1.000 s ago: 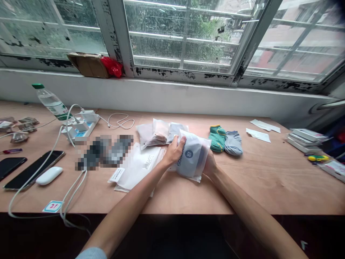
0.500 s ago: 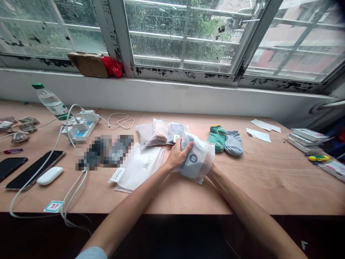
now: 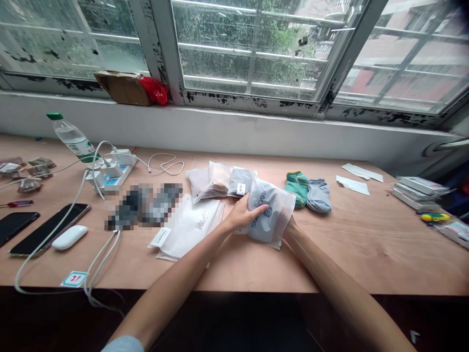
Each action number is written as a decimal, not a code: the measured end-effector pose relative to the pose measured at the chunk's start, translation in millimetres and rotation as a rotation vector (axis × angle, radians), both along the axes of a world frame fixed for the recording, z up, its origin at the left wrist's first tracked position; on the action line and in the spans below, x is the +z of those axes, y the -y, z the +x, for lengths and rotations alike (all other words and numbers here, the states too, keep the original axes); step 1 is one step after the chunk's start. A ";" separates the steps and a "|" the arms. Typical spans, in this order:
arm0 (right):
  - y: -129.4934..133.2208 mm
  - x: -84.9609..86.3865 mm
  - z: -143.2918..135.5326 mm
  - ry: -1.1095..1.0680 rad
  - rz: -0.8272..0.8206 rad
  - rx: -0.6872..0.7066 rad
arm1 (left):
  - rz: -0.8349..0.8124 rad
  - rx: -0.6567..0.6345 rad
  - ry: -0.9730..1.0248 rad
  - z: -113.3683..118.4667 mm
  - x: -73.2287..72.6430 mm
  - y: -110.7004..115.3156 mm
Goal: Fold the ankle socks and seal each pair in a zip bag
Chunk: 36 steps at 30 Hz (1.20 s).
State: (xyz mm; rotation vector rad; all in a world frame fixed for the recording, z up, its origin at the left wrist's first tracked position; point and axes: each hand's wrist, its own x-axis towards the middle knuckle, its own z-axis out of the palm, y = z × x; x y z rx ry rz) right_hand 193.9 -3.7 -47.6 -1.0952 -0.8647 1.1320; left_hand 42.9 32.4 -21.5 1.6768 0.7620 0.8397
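A frosted plastic bag (image 3: 270, 227) with dark printed lettering and a greyish folded item inside is held up above the table. My left hand (image 3: 245, 213) grips its left side, the thumb lying across the front. My right hand (image 3: 289, 230) is mostly hidden behind the bag's right side, and its fingers do not show. Just beyond the bag stand several filled frosted pouches (image 3: 219, 180), one with a white label. Flat frosted bags (image 3: 188, 227) lie left of my hands. Green socks (image 3: 296, 187) and grey-blue socks (image 3: 318, 195) rest to the right.
Papers (image 3: 352, 185) and stacked boxes (image 3: 417, 190) lie at the right. On the left are a power strip (image 3: 117, 178) with white cables, a tilted water bottle (image 3: 73, 139), phones (image 3: 51, 230) and a white earbud case (image 3: 69, 237). The table's front edge (image 3: 256, 292) runs below my arms.
The bag has turned a little in my hands and its top now opens out flatter, showing more of the print. My left thumb reaches further across it. The view has shifted slightly.
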 end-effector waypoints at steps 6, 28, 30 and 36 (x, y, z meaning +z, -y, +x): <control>-3.0 11.2 7.4 0.134 0.178 -0.112 | 0.064 -0.026 0.081 -4.1 1.6 -1.6; 2.9 6.1 15.1 0.106 -0.150 0.409 | 0.847 0.599 -0.625 -27.0 16.9 4.5; 2.5 4.6 13.7 0.084 -0.139 0.403 | 0.990 0.231 -0.746 -23.2 18.9 17.3; 3.7 10.7 16.8 0.083 -0.196 0.437 | 1.073 -0.050 -0.940 -10.5 7.6 31.6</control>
